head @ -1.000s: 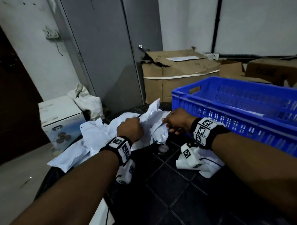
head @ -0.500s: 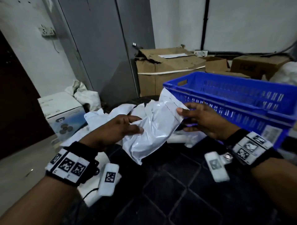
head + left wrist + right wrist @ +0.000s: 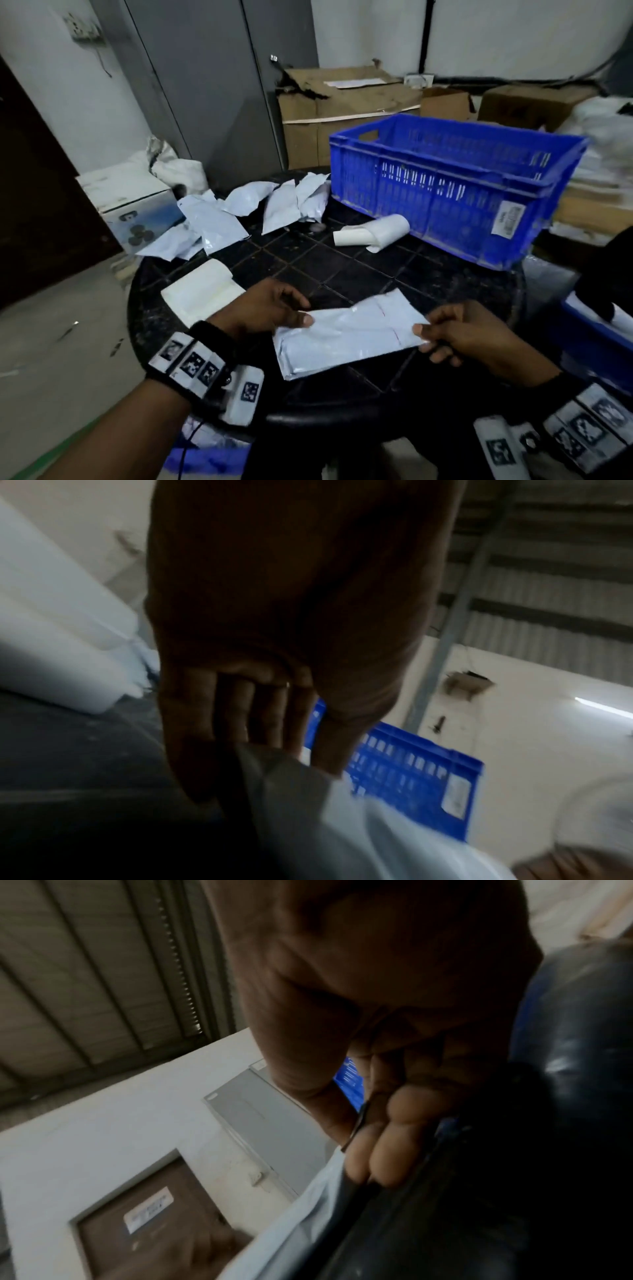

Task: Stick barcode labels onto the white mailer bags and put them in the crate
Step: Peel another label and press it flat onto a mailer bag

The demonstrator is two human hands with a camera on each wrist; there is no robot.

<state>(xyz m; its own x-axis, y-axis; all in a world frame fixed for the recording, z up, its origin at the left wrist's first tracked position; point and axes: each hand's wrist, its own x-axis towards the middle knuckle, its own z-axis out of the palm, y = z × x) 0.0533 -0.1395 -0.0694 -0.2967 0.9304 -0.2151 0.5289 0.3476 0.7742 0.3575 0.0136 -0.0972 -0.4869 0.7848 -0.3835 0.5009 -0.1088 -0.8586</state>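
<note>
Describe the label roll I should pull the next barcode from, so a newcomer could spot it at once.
Start at the big blue crate at the back right of the round black table. Just in front of its near left corner lies the label roll, on its side, one strip curling loose. Unlike the flat white mailer bags heaped to its left, it is a small paper cylinder.

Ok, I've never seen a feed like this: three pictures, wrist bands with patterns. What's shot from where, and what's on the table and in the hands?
No machine: a person's two bare hands. The wide picture comes from a head camera; the two dark close-ups come from wrist cameras.

The left hand and right hand pinch opposite ends of one white mailer bag over the black table. On the table: more mailer bags, a blue crate, a curled label roll and a pale sheet stack.
</note>
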